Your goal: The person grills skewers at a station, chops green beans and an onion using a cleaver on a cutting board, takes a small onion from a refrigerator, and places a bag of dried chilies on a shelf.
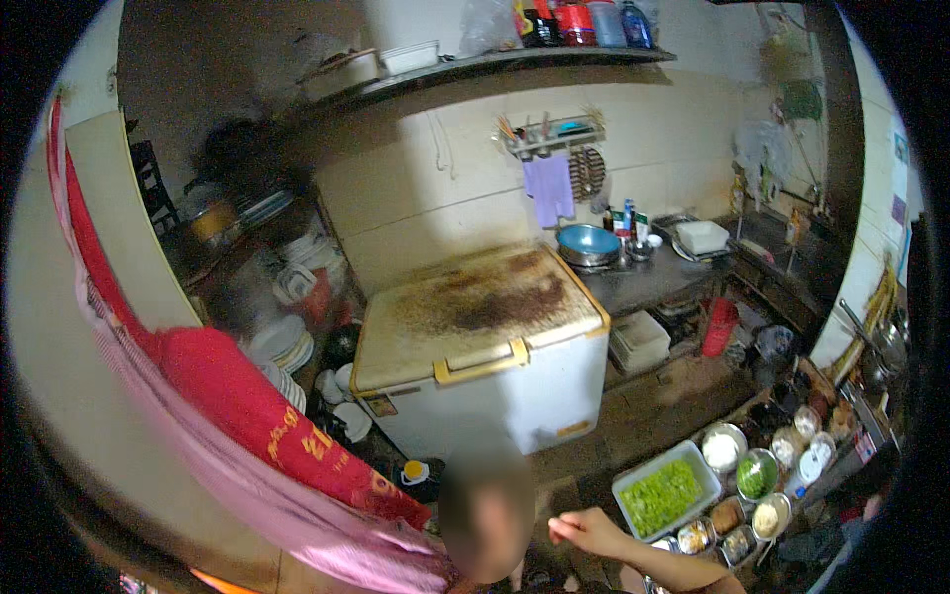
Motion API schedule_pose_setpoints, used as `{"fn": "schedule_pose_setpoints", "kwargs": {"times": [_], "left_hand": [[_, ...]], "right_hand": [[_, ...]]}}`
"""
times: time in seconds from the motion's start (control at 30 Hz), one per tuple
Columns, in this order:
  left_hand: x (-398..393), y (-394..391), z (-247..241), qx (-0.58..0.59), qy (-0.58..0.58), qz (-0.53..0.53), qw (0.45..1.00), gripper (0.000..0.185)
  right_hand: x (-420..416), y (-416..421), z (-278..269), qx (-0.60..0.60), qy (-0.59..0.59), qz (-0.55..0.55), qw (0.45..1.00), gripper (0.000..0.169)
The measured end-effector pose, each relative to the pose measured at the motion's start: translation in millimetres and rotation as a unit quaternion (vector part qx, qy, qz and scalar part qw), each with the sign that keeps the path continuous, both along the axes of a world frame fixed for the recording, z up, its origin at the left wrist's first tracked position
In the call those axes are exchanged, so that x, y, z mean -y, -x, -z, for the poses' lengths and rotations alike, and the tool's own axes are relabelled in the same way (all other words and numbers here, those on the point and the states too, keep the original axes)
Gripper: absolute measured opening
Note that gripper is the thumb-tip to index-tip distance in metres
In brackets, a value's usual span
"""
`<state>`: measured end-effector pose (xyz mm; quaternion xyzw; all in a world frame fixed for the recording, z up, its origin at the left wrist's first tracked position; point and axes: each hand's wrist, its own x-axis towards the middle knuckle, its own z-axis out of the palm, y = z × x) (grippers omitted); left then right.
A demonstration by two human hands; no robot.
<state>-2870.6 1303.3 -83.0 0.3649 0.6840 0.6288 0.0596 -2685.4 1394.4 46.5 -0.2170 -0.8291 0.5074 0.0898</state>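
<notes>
My right hand reaches in from the lower right with its fingers curled; the palm side is hidden, and nothing shows clearly in it. Just right of it stands a clear plastic tub of chopped green leaves. Beside the tub are bowls of a white food, chopped greens and a pale paste or mince, with several smaller containers. My left hand is not seen. A blurred patch covers the bottom centre. Ahead stands a white chest freezer with a yellow handle and a stained lid.
A red cloth and a pink cloth hang along the left. Stacked plates stand left of the freezer. On the dark counter behind sits a blue basin. A loaded shelf runs above; a red bucket stands below the counter.
</notes>
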Motion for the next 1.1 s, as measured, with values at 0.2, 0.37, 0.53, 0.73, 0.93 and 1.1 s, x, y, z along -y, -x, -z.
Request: {"fn": "schedule_pose_setpoints", "kwargs": {"times": [0.2,0.37,0.53,0.73,0.93,1.1], "left_hand": [[-87,108,-27,-0.038,-0.078,-0.070,0.994,0.025],[-157,227,11,0.033,-0.108,-0.143,0.983,0.029],[-181,371,72,0.137,-0.284,-0.062,0.947,0.034],[-204,405,1,0.094,-0.171,-0.312,0.930,0.031],[-233,484,-39,0.188,-0.140,-0.300,0.924,0.031],[-275,587,-74,0.197,-0.149,-0.246,0.937,0.036]], "right_hand": [[-137,136,-51,-0.047,-0.112,0.022,0.992,0.042],[-271,276,-130,-0.288,-0.370,-0.010,0.883,0.031],[-372,448,-269,-0.357,-0.526,-0.022,0.772,0.034],[-436,675,-460,-0.464,-0.675,0.109,0.563,0.053],[-437,761,-596,-0.372,-0.719,0.251,0.530,0.085],[-494,846,-695,-0.317,-0.754,0.377,0.434,0.058]]}}
